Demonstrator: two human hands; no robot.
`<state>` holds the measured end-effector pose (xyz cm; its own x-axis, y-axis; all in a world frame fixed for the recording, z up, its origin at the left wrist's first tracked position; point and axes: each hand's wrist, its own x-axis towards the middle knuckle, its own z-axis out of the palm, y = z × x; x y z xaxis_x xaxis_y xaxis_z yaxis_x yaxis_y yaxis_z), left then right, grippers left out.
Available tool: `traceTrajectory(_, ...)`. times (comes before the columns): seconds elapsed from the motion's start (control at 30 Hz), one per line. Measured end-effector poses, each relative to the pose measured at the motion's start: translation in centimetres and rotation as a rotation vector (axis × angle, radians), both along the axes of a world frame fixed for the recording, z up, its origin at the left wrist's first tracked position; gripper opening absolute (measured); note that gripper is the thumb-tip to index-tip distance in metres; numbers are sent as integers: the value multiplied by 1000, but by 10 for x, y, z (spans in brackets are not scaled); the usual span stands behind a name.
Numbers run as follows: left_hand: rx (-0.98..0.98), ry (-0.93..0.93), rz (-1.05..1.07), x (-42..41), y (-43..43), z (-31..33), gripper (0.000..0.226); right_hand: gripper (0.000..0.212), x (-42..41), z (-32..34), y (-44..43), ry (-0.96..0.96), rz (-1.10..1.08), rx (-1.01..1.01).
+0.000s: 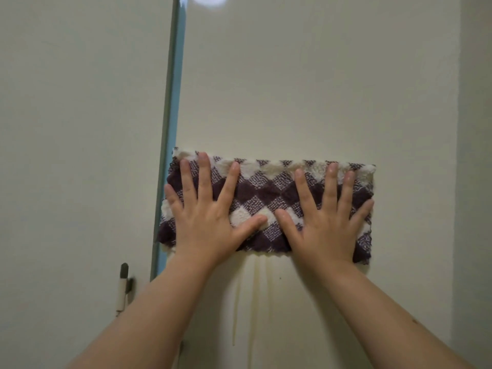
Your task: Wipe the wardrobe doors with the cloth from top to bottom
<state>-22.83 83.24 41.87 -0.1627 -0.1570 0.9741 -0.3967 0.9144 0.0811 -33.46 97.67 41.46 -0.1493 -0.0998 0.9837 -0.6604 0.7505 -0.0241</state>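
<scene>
A folded cloth [266, 190] with a dark purple and cream check lies flat against the cream right wardrobe door [306, 89]. My left hand [205, 209] presses on the cloth's left half with its fingers spread. My right hand [324, 214] presses on the right half the same way, thumbs nearly touching in the middle. The cloth spans the door from its left edge almost to its right edge. Pale streaks [255, 294] run down the door below the cloth.
The left wardrobe door [80, 129] stands beside a teal edge strip [170, 129] at the gap between the doors. A small handle [123, 286] sits low on the left door. A wall [476, 129] borders the right side. A light glare [207, 0] shows at the top.
</scene>
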Motion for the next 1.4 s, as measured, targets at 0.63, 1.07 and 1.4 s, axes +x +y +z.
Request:
traceTrajectory(0.63,90,24,-19,-11,22,-68,95,65,-15,-61,18,103,-48,82)
traceTrajectory(1.07,66,22,9,-45,69,-70,94,67,-52,-70,71,86,-50,69)
traceTrajectory(1.4,31,10,13,-83,125,-59,94,66,-89,-63,129,68,-76,97)
